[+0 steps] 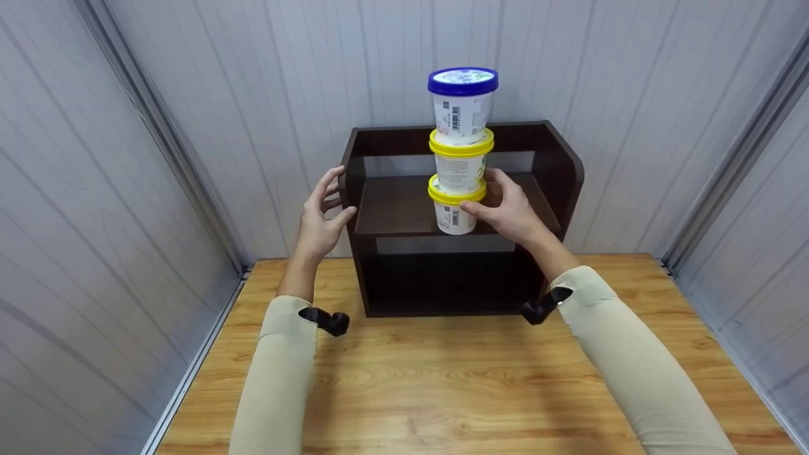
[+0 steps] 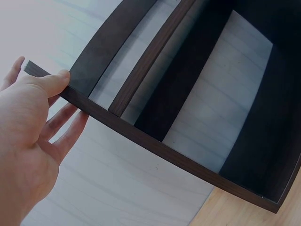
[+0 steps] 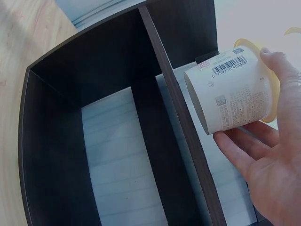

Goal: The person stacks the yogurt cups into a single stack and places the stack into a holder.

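Three white paper tubs stand stacked at the front of the dark brown shelf unit's middle board. The top tub has a blue lid; the middle tub and bottom tub have yellow lids. My right hand grips the bottom tub near its lid, thumb in front and fingers around the far side. In the right wrist view, the tub's base is by the board's front edge; whether it touches the board I cannot tell. My left hand holds the left side panel's upper edge between thumb and fingers.
The shelf unit stands on a wood-patterned surface against a pale panelled wall. Below the middle board is an open lower compartment. Pale walls also rise on the left and right. A black camera mount sits on the left wrist.
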`<move>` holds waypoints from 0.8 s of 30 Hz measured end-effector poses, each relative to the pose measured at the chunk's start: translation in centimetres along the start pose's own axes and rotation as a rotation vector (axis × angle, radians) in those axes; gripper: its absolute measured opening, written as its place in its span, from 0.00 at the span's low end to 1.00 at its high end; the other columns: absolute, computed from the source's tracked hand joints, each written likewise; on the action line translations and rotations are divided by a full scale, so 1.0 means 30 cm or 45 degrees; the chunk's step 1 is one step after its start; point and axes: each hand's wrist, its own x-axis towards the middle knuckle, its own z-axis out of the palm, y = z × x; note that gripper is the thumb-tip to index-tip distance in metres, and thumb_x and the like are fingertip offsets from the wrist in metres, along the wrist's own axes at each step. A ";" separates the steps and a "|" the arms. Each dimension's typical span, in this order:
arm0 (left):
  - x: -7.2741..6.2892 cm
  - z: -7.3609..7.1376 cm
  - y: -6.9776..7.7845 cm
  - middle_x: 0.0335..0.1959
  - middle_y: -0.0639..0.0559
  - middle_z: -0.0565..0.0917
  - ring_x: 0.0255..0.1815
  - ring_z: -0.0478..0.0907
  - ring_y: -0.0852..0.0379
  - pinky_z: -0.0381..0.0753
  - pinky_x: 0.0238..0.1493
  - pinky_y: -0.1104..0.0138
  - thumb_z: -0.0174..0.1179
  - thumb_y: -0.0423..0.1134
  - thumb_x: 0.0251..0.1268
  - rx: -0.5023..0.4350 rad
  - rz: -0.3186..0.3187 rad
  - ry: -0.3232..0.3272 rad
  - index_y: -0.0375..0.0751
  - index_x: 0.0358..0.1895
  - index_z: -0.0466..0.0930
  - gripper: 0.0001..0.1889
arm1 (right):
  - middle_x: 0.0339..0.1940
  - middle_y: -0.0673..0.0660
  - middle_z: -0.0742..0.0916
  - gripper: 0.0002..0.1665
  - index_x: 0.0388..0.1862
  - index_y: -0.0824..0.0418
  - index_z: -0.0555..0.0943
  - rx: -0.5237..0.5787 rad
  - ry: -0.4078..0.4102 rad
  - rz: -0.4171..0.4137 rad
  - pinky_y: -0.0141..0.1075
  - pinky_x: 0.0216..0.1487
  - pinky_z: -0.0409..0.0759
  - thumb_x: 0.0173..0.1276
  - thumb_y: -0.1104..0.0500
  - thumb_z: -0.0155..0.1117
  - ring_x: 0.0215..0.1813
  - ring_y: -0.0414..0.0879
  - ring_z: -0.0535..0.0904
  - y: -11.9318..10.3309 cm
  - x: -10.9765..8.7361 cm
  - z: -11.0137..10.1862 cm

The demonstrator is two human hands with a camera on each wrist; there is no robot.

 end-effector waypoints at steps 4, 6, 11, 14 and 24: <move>0.002 0.004 0.002 0.83 0.35 0.75 0.78 0.80 0.32 0.89 0.71 0.39 0.65 0.22 0.79 -0.009 0.007 -0.002 0.50 0.87 0.68 0.39 | 0.80 0.70 0.82 0.45 0.88 0.67 0.64 0.002 0.005 0.014 0.47 0.75 0.85 0.80 0.60 0.74 0.79 0.63 0.82 0.003 0.009 0.003; 0.000 0.005 0.003 0.83 0.35 0.75 0.78 0.80 0.31 0.89 0.71 0.39 0.65 0.22 0.79 -0.007 0.006 -0.002 0.50 0.87 0.68 0.39 | 0.80 0.69 0.82 0.45 0.88 0.67 0.63 0.003 0.012 0.023 0.46 0.74 0.84 0.80 0.59 0.74 0.79 0.63 0.82 0.004 0.012 0.005; -0.005 0.006 0.004 0.83 0.36 0.75 0.78 0.80 0.31 0.89 0.70 0.40 0.65 0.22 0.79 -0.003 0.000 0.003 0.50 0.87 0.68 0.39 | 0.79 0.70 0.82 0.46 0.87 0.67 0.63 0.009 0.038 0.043 0.35 0.65 0.85 0.79 0.58 0.75 0.76 0.63 0.83 0.013 0.019 0.009; -0.005 0.006 0.003 0.83 0.36 0.74 0.78 0.80 0.32 0.89 0.70 0.40 0.65 0.22 0.79 -0.006 -0.001 0.005 0.50 0.88 0.68 0.39 | 0.79 0.71 0.82 0.46 0.88 0.67 0.64 0.012 0.053 0.040 0.32 0.63 0.85 0.79 0.58 0.75 0.75 0.63 0.84 0.017 0.023 0.010; -0.005 0.006 0.003 0.83 0.35 0.75 0.78 0.81 0.33 0.91 0.69 0.42 0.65 0.23 0.80 -0.008 0.017 0.001 0.49 0.87 0.68 0.38 | 0.80 0.70 0.82 0.46 0.88 0.66 0.63 0.007 0.100 0.047 0.40 0.69 0.84 0.80 0.57 0.75 0.76 0.63 0.83 0.030 0.033 0.012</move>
